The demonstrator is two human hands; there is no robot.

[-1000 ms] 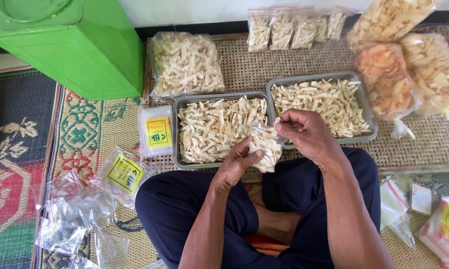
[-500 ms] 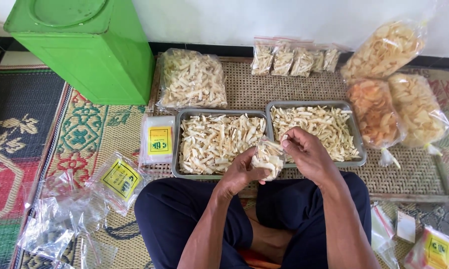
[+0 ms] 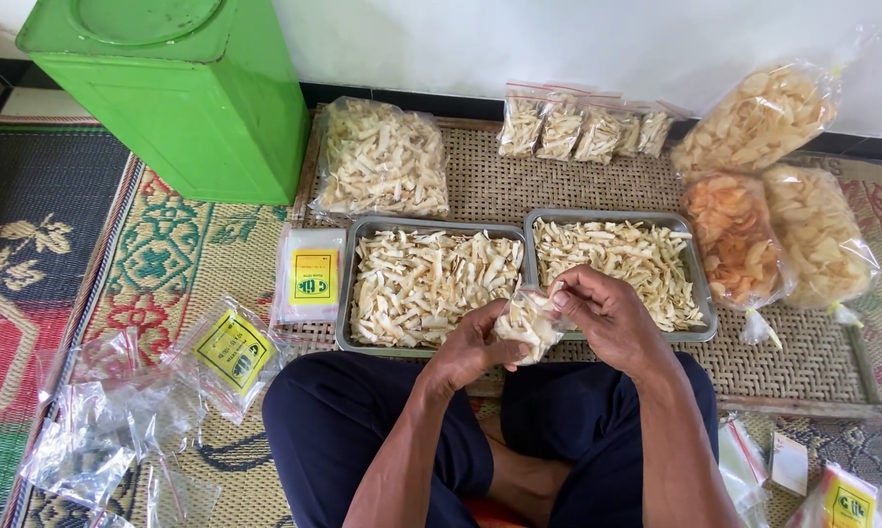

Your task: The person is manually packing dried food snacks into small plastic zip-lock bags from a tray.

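I sit cross-legged on a mat. My left hand (image 3: 468, 347) cups a small clear bag of pale chips (image 3: 525, 323) from below. My right hand (image 3: 602, 311) pinches the bag's top edge with fingers and thumb. Both hands hover over the near edge of two metal trays: the left tray (image 3: 345, 293) and the right tray (image 3: 700, 293), each heaped with pale chip strips.
A green metal bin (image 3: 182, 93) stands far left. A large bag of chips (image 3: 380, 158) and several small filled bags (image 3: 583, 127) lie behind the trays. Bigger bags of crackers (image 3: 773, 196) sit right. Empty bags with yellow labels (image 3: 231, 350) lie left and at the lower right (image 3: 847, 504).
The view has tilted up a little, showing more wall. My hands with the small bag have drifted slightly lower and nearer my lap, grip unchanged.
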